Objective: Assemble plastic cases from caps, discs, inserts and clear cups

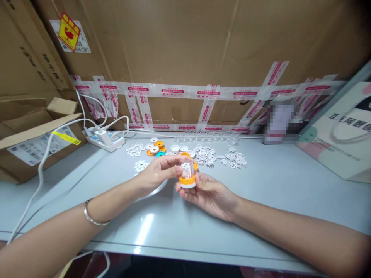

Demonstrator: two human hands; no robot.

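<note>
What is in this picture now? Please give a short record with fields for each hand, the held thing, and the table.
left hand: fingertips on top of the small clear container
right hand: holds the small clear container from below
small clear container: upright, orange ring, white base
table: grey; white discs, orange and white caps, power strip

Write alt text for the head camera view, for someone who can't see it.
Two bare hands hold a small clear cup with an orange base above a grey table; the right hand cradles it from below and the left hand pinches its top. Behind lie small white discs, orange, white and teal caps, a white power strip and taped cardboard.
</note>
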